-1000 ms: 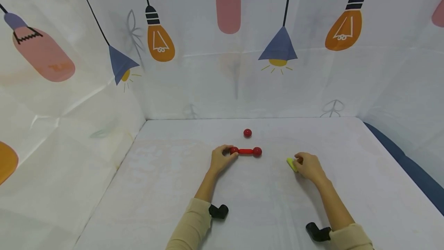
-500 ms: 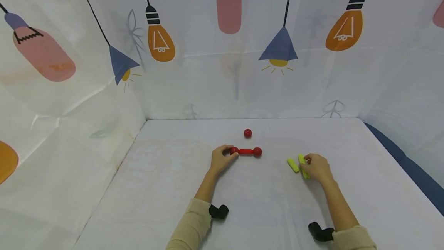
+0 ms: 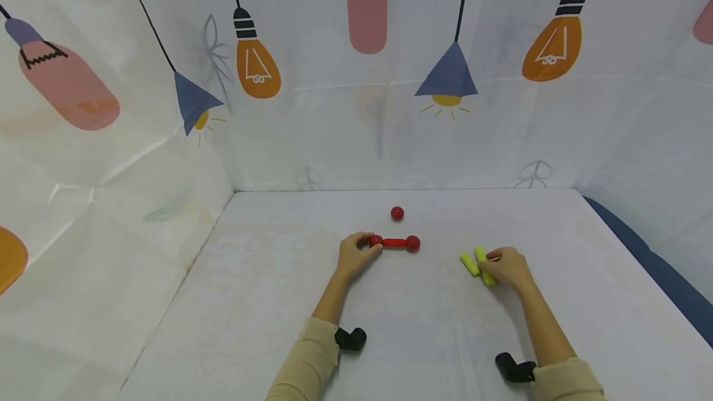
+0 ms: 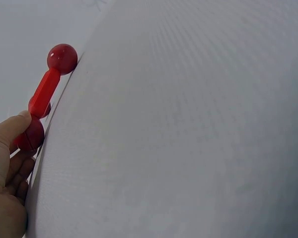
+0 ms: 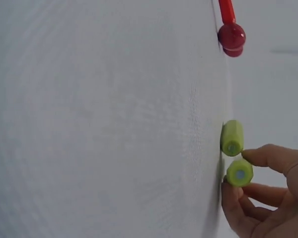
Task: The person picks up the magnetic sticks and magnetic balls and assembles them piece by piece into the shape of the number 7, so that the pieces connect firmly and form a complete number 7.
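Note:
On the white table a red rod [image 3: 395, 243] joins two red balls, one at each end. My left hand [image 3: 353, 255] holds the left ball [image 4: 31, 136] between thumb and fingers; the right ball [image 3: 413, 243] lies free of it. Farther back sits a separate red ball [image 3: 397, 213]. To the right, two short yellow-green rods lie nearly parallel, close together. My right hand [image 3: 511, 268] pinches the nearer-right rod [image 5: 240, 173] between thumb and fingers. The other rod [image 3: 470, 264] rests just left of it, and a fingertip is close to it in the right wrist view.
A white table surface [image 3: 418, 327] spreads around both hands. White sheets printed with lamps and bulbs, such as the back sheet [image 3: 334, 135], stand behind and at the sides. Black wrist mounts [image 3: 351, 339] stick out near the sleeves.
My right hand has shifted slightly right, and a second yellow-green rod now shows in its fingers beside the first. The left hand and the red pieces stay in place.

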Available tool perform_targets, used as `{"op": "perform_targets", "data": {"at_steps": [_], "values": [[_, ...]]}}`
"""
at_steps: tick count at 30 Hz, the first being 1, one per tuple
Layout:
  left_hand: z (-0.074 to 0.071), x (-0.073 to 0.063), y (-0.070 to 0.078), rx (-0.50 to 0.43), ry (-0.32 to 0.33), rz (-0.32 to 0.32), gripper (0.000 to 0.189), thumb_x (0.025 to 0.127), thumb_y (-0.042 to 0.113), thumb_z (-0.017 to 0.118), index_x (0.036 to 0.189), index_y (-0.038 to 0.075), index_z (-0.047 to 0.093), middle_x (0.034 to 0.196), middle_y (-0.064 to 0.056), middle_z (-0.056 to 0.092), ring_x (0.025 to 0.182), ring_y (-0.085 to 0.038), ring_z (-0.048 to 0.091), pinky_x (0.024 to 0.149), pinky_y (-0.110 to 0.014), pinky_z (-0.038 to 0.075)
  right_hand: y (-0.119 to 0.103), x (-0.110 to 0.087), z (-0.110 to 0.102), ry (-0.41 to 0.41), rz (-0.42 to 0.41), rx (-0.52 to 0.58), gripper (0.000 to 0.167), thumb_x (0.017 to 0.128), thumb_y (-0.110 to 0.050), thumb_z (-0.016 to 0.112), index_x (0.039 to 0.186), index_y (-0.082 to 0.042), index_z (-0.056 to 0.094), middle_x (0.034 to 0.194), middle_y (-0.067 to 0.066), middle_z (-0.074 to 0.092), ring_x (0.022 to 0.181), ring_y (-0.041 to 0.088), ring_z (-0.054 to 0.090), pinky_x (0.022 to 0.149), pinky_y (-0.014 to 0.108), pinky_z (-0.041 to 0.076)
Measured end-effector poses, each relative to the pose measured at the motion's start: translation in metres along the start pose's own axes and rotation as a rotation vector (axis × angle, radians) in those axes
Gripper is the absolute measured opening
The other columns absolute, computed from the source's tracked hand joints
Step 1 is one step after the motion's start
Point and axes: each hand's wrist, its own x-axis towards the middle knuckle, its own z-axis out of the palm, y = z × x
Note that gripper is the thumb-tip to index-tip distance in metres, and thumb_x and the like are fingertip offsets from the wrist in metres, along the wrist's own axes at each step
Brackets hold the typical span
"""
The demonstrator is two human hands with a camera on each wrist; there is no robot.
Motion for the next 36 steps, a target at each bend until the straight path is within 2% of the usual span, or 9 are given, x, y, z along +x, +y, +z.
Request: {"op": "perform_targets", "data": {"at_steps": [4, 8, 11, 15, 23, 31, 36], "values": [[0.000, 0.000, 0.000, -0.007, 0.005, 0.008, 0.037, 0.081, 0.022, 0.073, 0.109, -0.001, 0.067, 0.106, -0.014, 0.067, 0.102, -0.027, 0.059, 0.092, -0.043, 0.046, 0.001, 0.001, 0.000, -0.035, 0.031, 0.132, 0.053, 0.086, -0.021, 0.061, 0.118, 0.019, 0.051, 0.111, 0.034, 0.057, 0.085, 0.028, 0.061, 0.070, 0.032, 0.052], [0.000, 0.001, 0.000, -0.013, 0.006, 0.007, 0.037, 0.081, 0.022, 0.073, 0.109, -0.001, 0.067, 0.105, -0.014, 0.067, 0.102, -0.027, 0.059, 0.092, -0.043, 0.046, -0.001, 0.003, 0.000, -0.073, 0.055, 0.266, 0.058, 0.090, -0.023, 0.060, 0.125, 0.020, 0.044, 0.122, 0.037, 0.049, 0.084, 0.017, 0.059, 0.069, 0.025, 0.052], [0.000, 0.000, 0.000, -0.017, 0.006, 0.008, 0.037, 0.081, 0.022, 0.073, 0.109, -0.001, 0.067, 0.105, -0.014, 0.067, 0.102, -0.028, 0.059, 0.093, -0.044, 0.046, -0.004, 0.004, 0.000, -0.106, 0.046, 0.369, 0.061, 0.091, -0.021, 0.058, 0.128, 0.022, 0.038, 0.129, 0.040, 0.042, 0.086, 0.014, 0.061, 0.072, 0.024, 0.054], [0.000, 0.000, 0.001, -0.018, 0.008, 0.006, 0.036, 0.081, 0.021, 0.073, 0.109, -0.001, 0.067, 0.105, -0.014, 0.067, 0.101, -0.028, 0.059, 0.092, -0.044, 0.046, -0.009, 0.003, 0.003, -0.153, 0.029, 0.492, 0.061, 0.091, -0.015, 0.057, 0.130, 0.025, 0.032, 0.129, 0.042, 0.039, 0.088, 0.015, 0.063, 0.076, 0.026, 0.055], [0.001, 0.000, 0.001, -0.012, 0.003, -0.016, 0.037, 0.082, 0.022, 0.073, 0.111, 0.000, 0.067, 0.108, -0.014, 0.066, 0.104, -0.027, 0.059, 0.094, -0.044, 0.045, -0.013, 0.004, 0.006, -0.159, 0.020, 0.539, 0.061, 0.090, -0.015, 0.058, 0.130, 0.024, 0.032, 0.120, 0.036, 0.050, 0.087, 0.014, 0.064, 0.076, 0.026, 0.055], [0.000, -0.001, 0.002, -0.004, -0.005, -0.042, 0.037, 0.082, 0.022, 0.072, 0.112, 0.002, 0.067, 0.109, -0.012, 0.066, 0.103, -0.025, 0.058, 0.094, -0.042, 0.046, -0.018, 0.001, 0.008, -0.184, 0.000, 0.566, 0.062, 0.091, -0.013, 0.059, 0.129, 0.026, 0.030, 0.121, 0.038, 0.047, 0.088, 0.016, 0.064, 0.077, 0.029, 0.055], [0.000, -0.001, 0.003, -0.005, -0.007, -0.045, 0.037, 0.082, 0.022, 0.072, 0.112, 0.002, 0.067, 0.108, -0.011, 0.066, 0.103, -0.025, 0.058, 0.094, -0.041, 0.046, -0.022, 0.002, 0.015, -0.198, -0.013, 0.605, 0.062, 0.090, -0.012, 0.060, 0.129, 0.026, 0.031, 0.115, 0.033, 0.054, 0.084, 0.015, 0.065, 0.076, 0.029, 0.055]]}}
